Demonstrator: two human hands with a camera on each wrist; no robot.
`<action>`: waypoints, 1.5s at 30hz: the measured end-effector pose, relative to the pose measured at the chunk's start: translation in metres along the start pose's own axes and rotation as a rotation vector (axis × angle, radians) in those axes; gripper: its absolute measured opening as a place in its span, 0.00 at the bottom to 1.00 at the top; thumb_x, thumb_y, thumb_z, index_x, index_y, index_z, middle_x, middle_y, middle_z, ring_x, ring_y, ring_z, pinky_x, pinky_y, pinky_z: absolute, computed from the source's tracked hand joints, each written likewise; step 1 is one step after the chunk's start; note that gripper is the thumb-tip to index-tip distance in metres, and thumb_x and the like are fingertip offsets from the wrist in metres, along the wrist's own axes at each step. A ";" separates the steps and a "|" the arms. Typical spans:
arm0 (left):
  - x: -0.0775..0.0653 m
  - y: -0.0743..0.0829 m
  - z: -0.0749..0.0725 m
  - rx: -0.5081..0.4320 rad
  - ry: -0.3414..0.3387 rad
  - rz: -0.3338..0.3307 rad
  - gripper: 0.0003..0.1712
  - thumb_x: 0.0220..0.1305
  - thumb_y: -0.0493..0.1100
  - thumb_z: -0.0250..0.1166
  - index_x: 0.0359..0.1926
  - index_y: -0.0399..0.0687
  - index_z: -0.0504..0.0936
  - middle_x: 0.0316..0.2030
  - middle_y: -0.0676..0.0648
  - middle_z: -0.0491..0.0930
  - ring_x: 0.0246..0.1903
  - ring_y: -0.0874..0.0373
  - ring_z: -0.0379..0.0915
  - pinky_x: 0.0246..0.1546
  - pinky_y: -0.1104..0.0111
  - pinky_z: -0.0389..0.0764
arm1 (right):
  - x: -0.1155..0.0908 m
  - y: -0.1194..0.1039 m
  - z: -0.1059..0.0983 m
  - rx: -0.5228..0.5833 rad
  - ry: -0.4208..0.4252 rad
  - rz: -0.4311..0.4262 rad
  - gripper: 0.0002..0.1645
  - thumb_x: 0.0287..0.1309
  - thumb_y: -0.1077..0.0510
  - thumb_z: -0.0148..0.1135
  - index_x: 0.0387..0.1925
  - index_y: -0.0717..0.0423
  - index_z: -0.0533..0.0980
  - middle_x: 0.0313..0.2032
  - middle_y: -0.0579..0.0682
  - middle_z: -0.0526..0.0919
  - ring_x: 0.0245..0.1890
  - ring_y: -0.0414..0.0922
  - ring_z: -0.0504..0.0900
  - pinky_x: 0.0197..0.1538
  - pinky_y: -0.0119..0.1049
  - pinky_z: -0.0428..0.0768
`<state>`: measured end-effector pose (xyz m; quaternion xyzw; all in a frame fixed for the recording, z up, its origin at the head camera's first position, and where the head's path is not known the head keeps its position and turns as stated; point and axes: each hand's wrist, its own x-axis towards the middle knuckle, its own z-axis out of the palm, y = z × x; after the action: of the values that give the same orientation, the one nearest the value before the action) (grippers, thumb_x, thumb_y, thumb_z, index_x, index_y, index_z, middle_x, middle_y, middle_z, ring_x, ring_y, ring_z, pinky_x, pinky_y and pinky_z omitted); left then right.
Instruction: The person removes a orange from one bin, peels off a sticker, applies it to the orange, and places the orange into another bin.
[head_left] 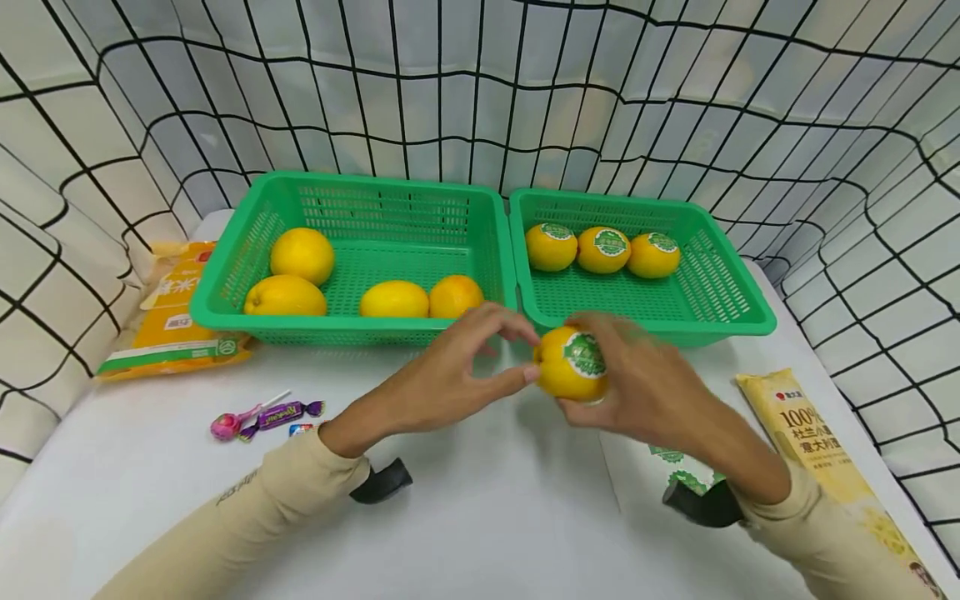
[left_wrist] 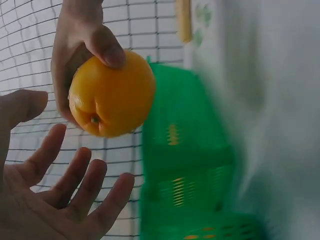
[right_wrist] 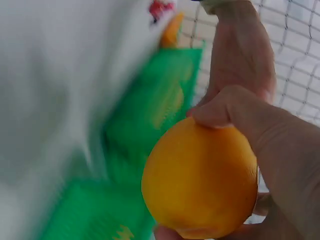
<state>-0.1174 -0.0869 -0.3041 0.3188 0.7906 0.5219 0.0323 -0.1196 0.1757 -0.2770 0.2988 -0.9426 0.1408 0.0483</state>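
Note:
My right hand [head_left: 652,387] grips an orange [head_left: 555,379] in front of the two baskets, its thumb and fingers curled round the sides. A round green-and-white sticker [head_left: 584,355] shows on the fruit. My left hand [head_left: 438,379] is at the fruit's left side, thumb and fingers spread. In the left wrist view, the left hand [left_wrist: 60,195] stands apart from the orange [left_wrist: 112,95] with bare space between. In the right wrist view, the orange [right_wrist: 200,180] fills the right hand's grasp, the thumb [right_wrist: 215,110] over its top.
A green basket [head_left: 405,196] on the left holds several oranges without visible stickers. The right green basket [head_left: 637,312] holds three stickered ones. A sticker sheet [head_left: 611,454] lies under my right forearm, beside a yellow packet [head_left: 817,442]. Candies [head_left: 281,415] and an orange bag [head_left: 176,312] lie left.

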 end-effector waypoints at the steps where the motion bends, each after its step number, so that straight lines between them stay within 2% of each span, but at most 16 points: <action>1: 0.008 0.003 -0.005 0.048 0.015 0.040 0.18 0.75 0.48 0.69 0.60 0.49 0.80 0.61 0.51 0.77 0.60 0.55 0.69 0.63 0.53 0.76 | 0.007 0.005 -0.011 0.029 -0.011 0.007 0.47 0.50 0.44 0.80 0.68 0.53 0.70 0.53 0.53 0.84 0.40 0.48 0.82 0.38 0.39 0.87; 2: 0.017 0.005 -0.009 0.099 0.028 0.065 0.18 0.74 0.48 0.69 0.60 0.49 0.80 0.62 0.51 0.77 0.61 0.55 0.69 0.67 0.52 0.73 | 0.014 0.011 -0.022 0.046 -0.019 0.017 0.46 0.51 0.45 0.80 0.68 0.53 0.69 0.55 0.54 0.83 0.40 0.49 0.82 0.39 0.40 0.86; 4: 0.034 0.006 -0.019 0.193 0.040 0.072 0.20 0.74 0.49 0.69 0.62 0.48 0.80 0.65 0.49 0.75 0.66 0.54 0.66 0.74 0.52 0.65 | 0.033 0.024 -0.041 0.075 -0.042 0.036 0.45 0.53 0.48 0.79 0.69 0.54 0.67 0.56 0.55 0.82 0.41 0.50 0.81 0.40 0.41 0.85; 6: 0.050 0.004 -0.028 0.268 0.038 0.038 0.23 0.75 0.50 0.69 0.64 0.49 0.80 0.68 0.48 0.74 0.70 0.54 0.63 0.77 0.53 0.61 | 0.054 0.037 -0.054 0.081 -0.077 0.035 0.45 0.54 0.51 0.78 0.69 0.57 0.66 0.54 0.58 0.83 0.40 0.51 0.82 0.41 0.43 0.84; 8: 0.063 0.000 -0.035 0.310 0.010 -0.014 0.26 0.75 0.52 0.69 0.67 0.49 0.78 0.70 0.48 0.71 0.73 0.53 0.60 0.78 0.53 0.60 | 0.077 0.050 -0.057 0.066 -0.145 0.047 0.46 0.55 0.52 0.77 0.69 0.58 0.65 0.52 0.61 0.83 0.38 0.52 0.81 0.40 0.43 0.83; 11: 0.078 -0.008 -0.041 0.290 -0.062 -0.111 0.30 0.75 0.53 0.68 0.71 0.49 0.75 0.74 0.47 0.66 0.74 0.50 0.56 0.72 0.51 0.69 | 0.113 0.065 -0.050 0.033 -0.299 0.097 0.45 0.57 0.52 0.74 0.70 0.58 0.63 0.46 0.61 0.82 0.36 0.52 0.79 0.39 0.43 0.80; 15: 0.089 -0.017 -0.042 0.271 -0.153 -0.220 0.32 0.76 0.54 0.66 0.74 0.48 0.72 0.78 0.44 0.60 0.76 0.46 0.51 0.73 0.48 0.67 | 0.149 0.078 -0.029 0.028 -0.479 0.206 0.44 0.61 0.50 0.71 0.72 0.55 0.61 0.49 0.62 0.80 0.39 0.53 0.80 0.42 0.44 0.82; 18: 0.091 -0.024 -0.040 0.319 -0.183 -0.266 0.33 0.77 0.53 0.66 0.75 0.47 0.71 0.80 0.42 0.56 0.78 0.45 0.48 0.75 0.46 0.64 | 0.164 0.083 -0.012 0.053 -0.571 0.246 0.43 0.64 0.48 0.70 0.72 0.53 0.59 0.55 0.64 0.77 0.42 0.55 0.83 0.44 0.46 0.87; 22: 0.089 -0.031 -0.037 0.354 -0.193 -0.290 0.33 0.77 0.51 0.65 0.76 0.46 0.70 0.82 0.42 0.51 0.80 0.46 0.43 0.77 0.46 0.61 | 0.174 0.086 0.006 0.069 -0.674 0.247 0.43 0.66 0.49 0.70 0.74 0.52 0.59 0.65 0.67 0.72 0.45 0.56 0.85 0.47 0.47 0.89; 25: 0.088 -0.034 -0.036 0.334 -0.185 -0.291 0.33 0.77 0.50 0.65 0.76 0.44 0.70 0.84 0.42 0.48 0.81 0.46 0.39 0.78 0.46 0.60 | 0.177 0.085 0.011 0.035 -0.702 0.231 0.45 0.66 0.49 0.71 0.76 0.49 0.58 0.67 0.66 0.71 0.45 0.55 0.85 0.47 0.46 0.88; 30: 0.086 -0.036 -0.033 0.287 -0.167 -0.295 0.34 0.77 0.49 0.65 0.77 0.43 0.69 0.84 0.42 0.45 0.82 0.46 0.34 0.78 0.45 0.59 | 0.176 0.084 0.010 -0.061 -0.696 0.190 0.45 0.66 0.46 0.72 0.77 0.46 0.61 0.63 0.66 0.75 0.36 0.57 0.85 0.42 0.48 0.88; 36: 0.085 -0.038 -0.025 0.252 -0.138 -0.298 0.34 0.77 0.50 0.65 0.77 0.43 0.68 0.85 0.44 0.43 0.82 0.47 0.33 0.79 0.45 0.58 | 0.173 0.088 0.011 -0.082 -0.657 0.173 0.43 0.64 0.44 0.74 0.74 0.43 0.63 0.58 0.64 0.78 0.32 0.55 0.85 0.39 0.46 0.87; 39: 0.085 -0.039 -0.024 0.246 -0.125 -0.297 0.35 0.77 0.50 0.65 0.77 0.43 0.68 0.85 0.44 0.43 0.82 0.47 0.33 0.79 0.44 0.58 | 0.172 0.089 0.013 -0.088 -0.628 0.156 0.43 0.63 0.44 0.75 0.73 0.44 0.64 0.57 0.63 0.80 0.38 0.55 0.85 0.42 0.47 0.86; 43: 0.084 -0.040 -0.023 0.243 -0.120 -0.294 0.35 0.77 0.50 0.65 0.78 0.43 0.68 0.85 0.44 0.43 0.82 0.46 0.33 0.79 0.44 0.57 | 0.168 0.093 0.013 -0.104 -0.597 0.142 0.44 0.64 0.43 0.75 0.75 0.45 0.64 0.63 0.64 0.78 0.53 0.59 0.82 0.54 0.54 0.83; 45: 0.085 -0.040 -0.022 0.241 -0.119 -0.293 0.35 0.77 0.50 0.65 0.78 0.43 0.68 0.85 0.44 0.44 0.82 0.47 0.33 0.79 0.44 0.57 | 0.166 0.094 0.012 -0.107 -0.583 0.138 0.45 0.63 0.43 0.76 0.75 0.46 0.65 0.65 0.65 0.77 0.58 0.60 0.80 0.58 0.57 0.81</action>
<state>-0.2120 -0.0693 -0.3041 0.2320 0.8819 0.3936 0.1161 -0.3098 0.1547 -0.2814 0.2591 -0.9409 0.0024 -0.2181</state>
